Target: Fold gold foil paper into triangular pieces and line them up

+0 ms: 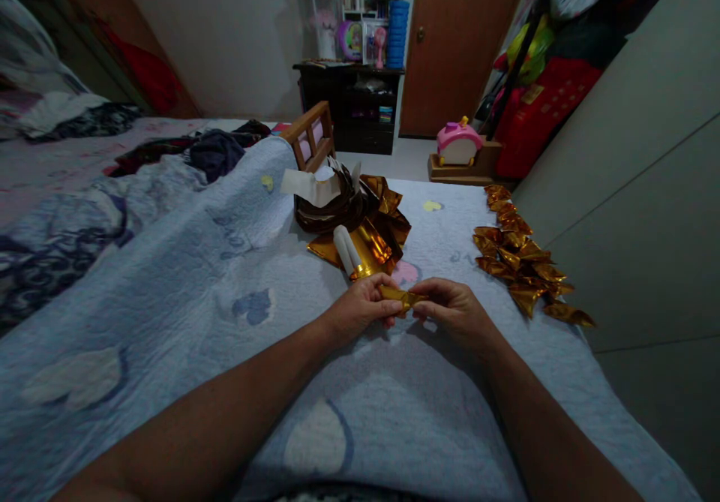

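Observation:
My left hand (371,303) pinches one end of a small folded gold foil piece (400,297) above the quilt. At its other end, the fingertips of my right hand (450,307) are closed on the same foil. Just beyond my left hand lie gold foil sheets (388,232), with a white rolled strip (346,249) on them. A dark, curved stack of sheets (331,213) with pale paper sticking up sits behind. On the right edge of the bed rest several folded gold foil pieces (517,258), some heaped and some in a row.
A blue quilt with hearts (315,367) covers the bed. Crumpled clothes (214,153) lie to the left, by a wooden rail (309,138). Beyond the bed stand a dark cabinet (349,112), a pink toy (458,144) and a door (450,52). A pale panel (646,187) borders the right side.

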### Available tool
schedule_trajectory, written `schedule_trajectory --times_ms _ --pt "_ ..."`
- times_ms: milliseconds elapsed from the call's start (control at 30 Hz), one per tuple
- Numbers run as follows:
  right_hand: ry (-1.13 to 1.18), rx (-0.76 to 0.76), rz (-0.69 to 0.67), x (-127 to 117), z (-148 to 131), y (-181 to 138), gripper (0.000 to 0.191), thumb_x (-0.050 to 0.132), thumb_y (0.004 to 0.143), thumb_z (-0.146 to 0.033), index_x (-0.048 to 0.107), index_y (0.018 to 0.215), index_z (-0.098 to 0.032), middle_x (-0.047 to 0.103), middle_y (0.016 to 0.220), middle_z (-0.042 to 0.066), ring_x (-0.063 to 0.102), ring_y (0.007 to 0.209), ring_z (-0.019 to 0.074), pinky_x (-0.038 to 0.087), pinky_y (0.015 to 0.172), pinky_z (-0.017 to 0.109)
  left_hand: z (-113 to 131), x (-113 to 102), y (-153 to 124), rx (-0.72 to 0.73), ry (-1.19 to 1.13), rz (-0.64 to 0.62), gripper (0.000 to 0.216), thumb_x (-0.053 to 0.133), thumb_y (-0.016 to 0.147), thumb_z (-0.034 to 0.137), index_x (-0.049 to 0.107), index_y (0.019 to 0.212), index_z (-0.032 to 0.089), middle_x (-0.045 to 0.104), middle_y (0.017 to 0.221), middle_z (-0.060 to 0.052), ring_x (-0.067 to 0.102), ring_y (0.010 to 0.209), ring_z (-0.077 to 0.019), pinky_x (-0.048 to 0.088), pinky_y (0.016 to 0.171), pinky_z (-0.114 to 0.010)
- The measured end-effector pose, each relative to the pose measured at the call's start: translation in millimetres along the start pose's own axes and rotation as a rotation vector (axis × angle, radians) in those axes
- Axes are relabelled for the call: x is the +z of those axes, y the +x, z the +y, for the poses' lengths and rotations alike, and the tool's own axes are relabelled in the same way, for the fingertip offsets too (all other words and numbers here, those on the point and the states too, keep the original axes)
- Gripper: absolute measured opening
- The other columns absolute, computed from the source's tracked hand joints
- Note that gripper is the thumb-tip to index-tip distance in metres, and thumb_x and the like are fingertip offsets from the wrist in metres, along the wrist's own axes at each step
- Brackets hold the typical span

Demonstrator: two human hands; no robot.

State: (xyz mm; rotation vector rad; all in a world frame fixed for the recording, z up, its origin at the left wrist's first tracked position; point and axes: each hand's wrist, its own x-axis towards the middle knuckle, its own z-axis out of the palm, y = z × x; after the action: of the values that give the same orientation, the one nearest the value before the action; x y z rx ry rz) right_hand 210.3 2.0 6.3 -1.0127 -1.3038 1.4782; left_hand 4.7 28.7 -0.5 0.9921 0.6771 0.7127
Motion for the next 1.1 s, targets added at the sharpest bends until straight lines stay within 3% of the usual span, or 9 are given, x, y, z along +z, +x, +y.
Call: schedule_trajectory --times_ms 533,767,1100 --pt "-0.067 0.032 0.024 3.4 -4.3 -1.7 0.022 0.079 0.073 -0.03 0.074 0.092 -0.02 0.07 0.075 0.0 0.059 0.06 0.0117 0.048 0.056 0.026 -0.9 -0.2 -1.1 -0.002 0.059 0.039 0.053 0.089 0.068 0.042 0.053 0.096 0.017 0.073 0.08 -0.002 0.06 0.051 -0.0076 0.042 0.046 -0.017" --pt "-0.133 0.073 0.024 3.6 -3.6 -1.9 0.026 0.079 0.075 -0.04 0.064 0.078 -0.019 0.058 0.062 -0.004 0.049 0.053 0.0096 0.039 0.051 0.024 -2.0 1.0 -0.2 0.052 0.084 0.062 0.051 0.088 0.068 0.037 0.051 0.097 0.018 0.072 0.076 0.001 0.059 0.051 -0.0079 0.043 0.048 -0.018" --pt "-0.237 0.097 0.026 6.8 -5.7 -3.5 0.025 0.067 0.083 -0.042 0.065 0.077 -0.018 0.052 0.058 -0.004 0.042 0.05 0.0094 0.031 0.048 0.024 -1.5 6.1 -5.8 0.155 0.321 0.135 0.035 0.077 0.077 0.025 0.051 0.1 0.02 0.066 0.07 0.005 0.061 0.057 -0.01 0.046 0.055 -0.02"
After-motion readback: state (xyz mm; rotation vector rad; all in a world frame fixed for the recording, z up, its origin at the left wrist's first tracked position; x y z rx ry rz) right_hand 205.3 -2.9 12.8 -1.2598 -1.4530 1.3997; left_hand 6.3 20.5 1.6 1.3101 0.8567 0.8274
